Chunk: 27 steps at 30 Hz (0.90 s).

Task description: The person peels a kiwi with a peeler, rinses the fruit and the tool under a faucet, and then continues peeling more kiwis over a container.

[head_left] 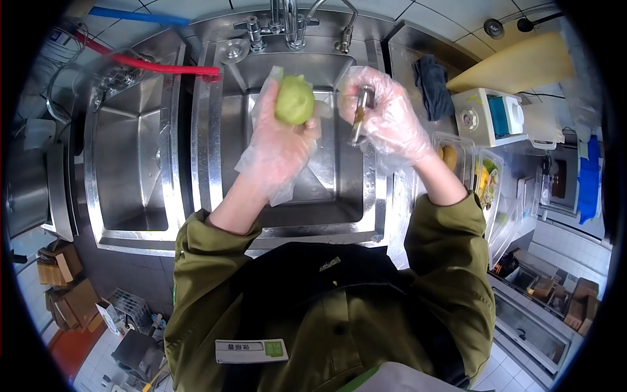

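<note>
A round, pale green fruit rests in the fingers of my left hand, over the sink basin. Its exact kind is hard to make out. My right hand, a short way to the right, is closed around a metal peeler that points downward. The peeler is apart from the fruit. Both hands wear loose, clear plastic gloves.
Below my hands lies the steel sink, with the faucet at its back and a second basin to the left. A red hose crosses between them. At right stand clear containers of produce and a dark cloth.
</note>
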### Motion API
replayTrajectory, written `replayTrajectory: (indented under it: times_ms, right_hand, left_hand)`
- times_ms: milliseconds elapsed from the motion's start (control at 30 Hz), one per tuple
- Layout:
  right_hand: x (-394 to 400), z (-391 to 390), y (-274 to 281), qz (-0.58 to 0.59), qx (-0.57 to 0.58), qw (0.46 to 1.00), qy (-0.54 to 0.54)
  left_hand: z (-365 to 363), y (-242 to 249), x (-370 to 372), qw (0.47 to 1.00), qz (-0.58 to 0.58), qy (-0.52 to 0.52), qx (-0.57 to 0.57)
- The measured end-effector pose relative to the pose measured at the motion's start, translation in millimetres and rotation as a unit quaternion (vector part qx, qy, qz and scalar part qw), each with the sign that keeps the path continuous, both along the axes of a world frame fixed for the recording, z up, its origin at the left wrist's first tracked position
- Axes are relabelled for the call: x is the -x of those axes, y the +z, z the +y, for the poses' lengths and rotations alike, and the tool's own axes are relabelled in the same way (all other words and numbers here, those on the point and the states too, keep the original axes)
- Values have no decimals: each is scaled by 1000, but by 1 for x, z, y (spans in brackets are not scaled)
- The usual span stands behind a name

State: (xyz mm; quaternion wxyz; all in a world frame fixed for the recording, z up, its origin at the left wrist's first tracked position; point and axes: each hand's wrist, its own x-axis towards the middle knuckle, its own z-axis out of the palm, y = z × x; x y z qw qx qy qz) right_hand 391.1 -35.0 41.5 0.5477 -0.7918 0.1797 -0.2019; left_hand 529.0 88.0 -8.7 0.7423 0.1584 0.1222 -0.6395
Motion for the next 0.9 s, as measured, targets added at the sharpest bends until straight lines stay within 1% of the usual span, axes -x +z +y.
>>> replayTrajectory:
  times_ms: [33, 67, 100, 133, 167, 233, 267, 333, 367, 467, 567, 667, 700, 767, 800, 833, 867, 900]
  right_hand:
    - [-2, 8, 3, -42, -30, 998, 32]
    - [-3, 9, 1, -57, 1, 997, 54]
    - [-6, 12, -3, -71, 109, 991, 21]
    - [-9, 16, -5, -84, 215, 973, -11]
    - [-13, 20, -5, -77, 204, 975, -34]
    - [-18, 30, -3, -63, 181, 978, -80]
    - [-20, 33, -3, -42, 185, 978, -83]
    - [-23, 36, -3, 2, 193, 977, -92]
    - [-24, 34, -4, -4, 226, 970, -93]
    - [-24, 27, -9, 26, 204, 974, -99]
    - [-20, 16, -16, 70, 175, 975, -114]
    - [-15, 11, -24, 1, 14, 997, -73]
    - [-17, 13, -29, 3, 72, 993, -92]
    - [-27, 17, -28, -28, 138, 986, -93]
    - [-32, 20, -27, -44, 170, 980, -93]
    - [-35, 22, -25, -32, 193, 975, -102]
    - [-37, 24, -25, -21, 187, 977, -105]
    - [-38, 25, -25, -10, 182, 978, -106]
  left_hand:
    - [-3, 1, 3, 999, -22, 20, -14]
    - [-6, 3, 6, 998, -45, 39, -28]
    - [-8, 4, 8, 996, -63, 54, -38]
    - [-10, 7, 11, 993, -82, 70, -48]
    - [-11, 9, 13, 989, -101, 86, -58]
    - [-10, 20, 18, 986, -132, 96, -31]
    - [-9, 24, 19, 984, -146, 102, -18]
    - [-12, 12, 17, 981, -167, 100, -12]
    - [-13, 8, 17, 979, -176, 99, -9]
    - [-14, 9, 16, 975, -196, 102, -32]
    - [-16, 1, 9, 987, -123, 101, -38]
    - [-17, -12, 1, 994, -63, 94, 1]
    - [-18, -12, 2, 993, -70, 100, -9]
    - [-20, 0, 5, 990, -85, 109, -29]
    - [-20, -9, 5, 989, -98, 105, -17]
    - [-22, -19, 5, 989, -110, 102, -4]
    - [-23, -27, 4, 987, -123, 99, 7]
    - [-21, -32, 3, 984, -149, 94, -4]
